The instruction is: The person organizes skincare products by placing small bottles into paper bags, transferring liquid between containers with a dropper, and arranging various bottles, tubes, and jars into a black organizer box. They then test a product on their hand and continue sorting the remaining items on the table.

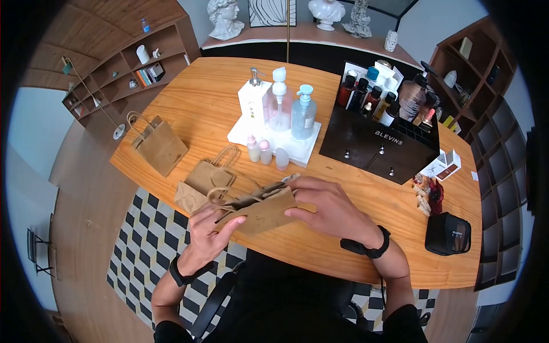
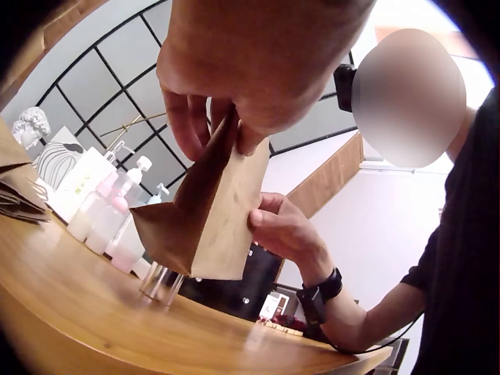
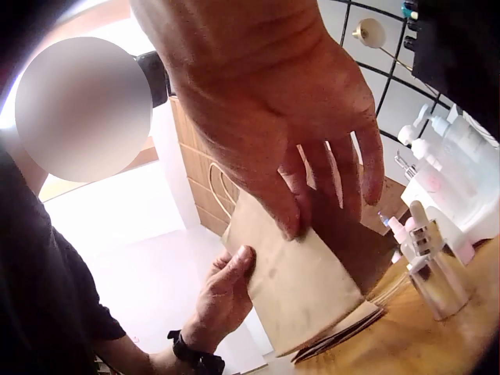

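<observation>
A brown paper bag (image 1: 260, 212) with twisted handles is held between both hands above the table's front edge, its mouth partly spread. The left hand (image 1: 209, 233) pinches one end, thumb on the near face. At the other end the right hand (image 1: 331, 208) grips the bag with thumb in front and fingers behind. In the left wrist view the bag (image 2: 226, 223) hangs tilted over the table. The right wrist view has the right thumb on the face of the bag (image 3: 293, 273). A second paper bag (image 1: 209, 177) lies just behind the left hand.
Another paper bag (image 1: 160, 146) is at the table's left. Pump bottles stand on a white tray (image 1: 297, 150), small bottles (image 1: 265, 152) before it. A black cosmetics organizer (image 1: 377, 143) is back right, with a black pouch (image 1: 448, 233) near the right edge.
</observation>
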A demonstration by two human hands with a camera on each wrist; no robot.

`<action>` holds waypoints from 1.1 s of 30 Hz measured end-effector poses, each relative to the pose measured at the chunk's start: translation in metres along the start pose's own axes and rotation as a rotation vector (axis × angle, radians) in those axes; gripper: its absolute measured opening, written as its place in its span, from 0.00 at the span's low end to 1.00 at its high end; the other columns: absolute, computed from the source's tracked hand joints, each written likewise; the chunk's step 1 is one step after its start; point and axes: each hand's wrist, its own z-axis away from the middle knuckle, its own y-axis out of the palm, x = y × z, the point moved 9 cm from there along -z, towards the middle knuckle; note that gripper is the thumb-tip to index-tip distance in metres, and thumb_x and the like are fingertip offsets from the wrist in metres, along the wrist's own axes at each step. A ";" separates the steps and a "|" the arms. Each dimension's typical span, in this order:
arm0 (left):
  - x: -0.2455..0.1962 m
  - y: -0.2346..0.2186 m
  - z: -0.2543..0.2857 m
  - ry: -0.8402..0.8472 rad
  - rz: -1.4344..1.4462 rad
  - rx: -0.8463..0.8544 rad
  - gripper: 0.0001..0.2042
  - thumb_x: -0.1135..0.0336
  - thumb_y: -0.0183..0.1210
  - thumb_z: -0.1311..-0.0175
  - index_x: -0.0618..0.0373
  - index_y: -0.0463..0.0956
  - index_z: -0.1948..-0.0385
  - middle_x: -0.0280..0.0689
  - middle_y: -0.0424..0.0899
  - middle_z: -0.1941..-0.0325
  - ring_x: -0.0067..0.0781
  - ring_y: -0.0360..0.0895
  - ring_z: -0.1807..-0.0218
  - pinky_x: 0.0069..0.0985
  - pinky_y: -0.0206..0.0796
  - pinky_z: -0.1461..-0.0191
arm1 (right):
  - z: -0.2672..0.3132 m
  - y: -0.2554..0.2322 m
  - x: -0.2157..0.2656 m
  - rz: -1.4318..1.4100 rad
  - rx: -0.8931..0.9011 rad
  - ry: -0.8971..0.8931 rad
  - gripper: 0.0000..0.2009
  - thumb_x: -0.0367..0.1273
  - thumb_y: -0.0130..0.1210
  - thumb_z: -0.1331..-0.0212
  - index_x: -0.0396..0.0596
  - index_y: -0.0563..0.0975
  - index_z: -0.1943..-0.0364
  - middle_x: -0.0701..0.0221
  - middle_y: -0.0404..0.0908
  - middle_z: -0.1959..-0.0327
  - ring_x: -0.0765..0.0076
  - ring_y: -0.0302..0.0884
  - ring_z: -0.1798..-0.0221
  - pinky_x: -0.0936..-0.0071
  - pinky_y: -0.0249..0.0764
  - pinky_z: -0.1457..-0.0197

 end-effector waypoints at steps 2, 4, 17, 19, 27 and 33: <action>-0.004 -0.002 -0.002 0.065 -0.007 -0.023 0.10 0.69 0.78 0.43 0.67 0.88 0.69 0.45 0.87 0.71 0.41 0.78 0.72 0.32 0.69 0.68 | -0.001 0.006 -0.006 -0.051 0.077 0.047 0.14 0.32 0.74 0.41 0.35 0.80 0.68 0.57 0.84 0.42 0.48 0.85 0.45 0.64 0.82 0.43; -0.011 -0.004 -0.012 0.126 -0.024 0.001 0.10 0.69 0.79 0.43 0.66 0.88 0.69 0.45 0.88 0.71 0.40 0.79 0.72 0.32 0.69 0.68 | 0.001 0.008 -0.009 -0.029 0.086 0.038 0.13 0.31 0.74 0.41 0.35 0.81 0.66 0.58 0.84 0.42 0.50 0.85 0.45 0.64 0.82 0.43; 0.121 -0.092 -0.070 -0.399 -0.229 -0.249 0.17 0.62 0.67 0.25 0.69 0.82 0.71 0.42 0.85 0.78 0.29 0.84 0.76 0.28 0.70 0.73 | 0.006 -0.008 0.008 -0.067 0.023 0.082 0.12 0.30 0.70 0.36 0.43 0.85 0.51 0.63 0.83 0.39 0.54 0.83 0.36 0.64 0.80 0.37; 0.168 -0.084 -0.091 -0.450 -0.170 -0.216 0.16 0.62 0.65 0.24 0.71 0.83 0.67 0.43 0.89 0.75 0.29 0.88 0.73 0.26 0.75 0.71 | 0.006 -0.006 0.007 -0.038 0.019 0.053 0.11 0.33 0.68 0.33 0.44 0.85 0.51 0.64 0.83 0.40 0.54 0.85 0.42 0.62 0.81 0.42; 0.295 -0.053 -0.133 -0.703 -0.167 -0.150 0.13 0.66 0.60 0.26 0.70 0.84 0.64 0.47 0.91 0.74 0.34 0.91 0.73 0.31 0.83 0.63 | 0.009 -0.007 0.009 -0.004 0.030 0.029 0.11 0.37 0.65 0.30 0.45 0.86 0.52 0.65 0.83 0.41 0.54 0.87 0.49 0.60 0.82 0.48; 0.295 -0.046 -0.131 -0.711 -0.299 -0.106 0.12 0.69 0.57 0.27 0.70 0.84 0.64 0.49 0.90 0.74 0.36 0.91 0.73 0.31 0.84 0.62 | 0.009 -0.003 0.011 -0.007 0.080 0.060 0.11 0.31 0.69 0.34 0.44 0.85 0.52 0.66 0.84 0.41 0.55 0.86 0.41 0.64 0.82 0.40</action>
